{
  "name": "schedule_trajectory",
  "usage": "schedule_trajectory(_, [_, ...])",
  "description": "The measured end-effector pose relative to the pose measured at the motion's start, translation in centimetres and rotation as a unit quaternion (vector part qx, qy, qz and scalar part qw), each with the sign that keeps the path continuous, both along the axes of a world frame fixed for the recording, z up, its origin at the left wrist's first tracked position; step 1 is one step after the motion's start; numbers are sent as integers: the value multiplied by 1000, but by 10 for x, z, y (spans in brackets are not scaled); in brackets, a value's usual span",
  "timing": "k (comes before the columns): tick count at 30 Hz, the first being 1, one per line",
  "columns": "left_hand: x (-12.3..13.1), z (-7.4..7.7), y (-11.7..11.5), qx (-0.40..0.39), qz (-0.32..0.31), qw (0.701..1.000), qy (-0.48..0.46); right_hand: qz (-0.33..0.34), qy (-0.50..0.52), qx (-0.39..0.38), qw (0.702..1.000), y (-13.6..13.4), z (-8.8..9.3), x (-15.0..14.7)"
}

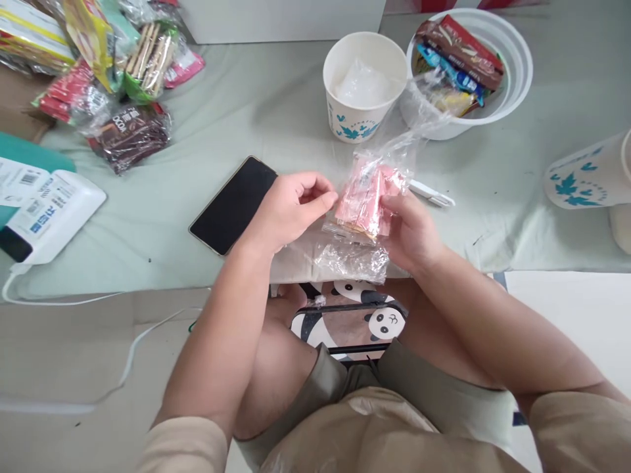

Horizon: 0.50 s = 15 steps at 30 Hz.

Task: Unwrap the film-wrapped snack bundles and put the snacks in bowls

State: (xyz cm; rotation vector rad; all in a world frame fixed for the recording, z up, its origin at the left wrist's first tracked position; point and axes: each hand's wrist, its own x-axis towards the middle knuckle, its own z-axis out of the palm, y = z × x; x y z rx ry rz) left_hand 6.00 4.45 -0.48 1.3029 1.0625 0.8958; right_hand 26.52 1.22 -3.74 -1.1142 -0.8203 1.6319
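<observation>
My right hand point(411, 230) is closed on a clear plastic bag of pink snack packets point(362, 200), its thumb over the right side. Just left of the bag is my left hand point(296, 207), thumb and forefinger pinched together. Whatever that pinch may hold is too small to make out. A crumpled clear wrapper point(352, 261) lies below the bag at the table's near edge. Behind the right hand, a white box cutter or similar slim tool point(432, 194) lies partly hidden. Close to my left wrist rests a black phone point(231, 207), screen up.
Behind the bag stand a paper cup point(355, 121) with clear plastic inside and a white tub point(520, 72) of wrapped snacks. Another paper cup point(584, 174) is tilted at right. Bagged snacks point(131, 135) pile up back left, beyond a white device point(64, 210) with a cable.
</observation>
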Motion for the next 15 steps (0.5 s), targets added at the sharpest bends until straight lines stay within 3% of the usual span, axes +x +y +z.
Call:
schedule_trajectory(6, [14, 39, -4, -9, 69, 977, -202, 77, 126, -75, 986, -1, 7, -16])
schedule_trajectory(8, [18, 49, -7, -13, 59, 965, -255, 99, 144, -87, 981, -1, 9, -20])
schedule_trajectory(11, [22, 58, -8, -11, 39, 937, -346, 129, 182, -107, 969, -2, 9, -22])
schedule_trajectory(15, [22, 67, -9, -15, 85, 918, -386, 174, 260, -153, 938, -5, 7, -23])
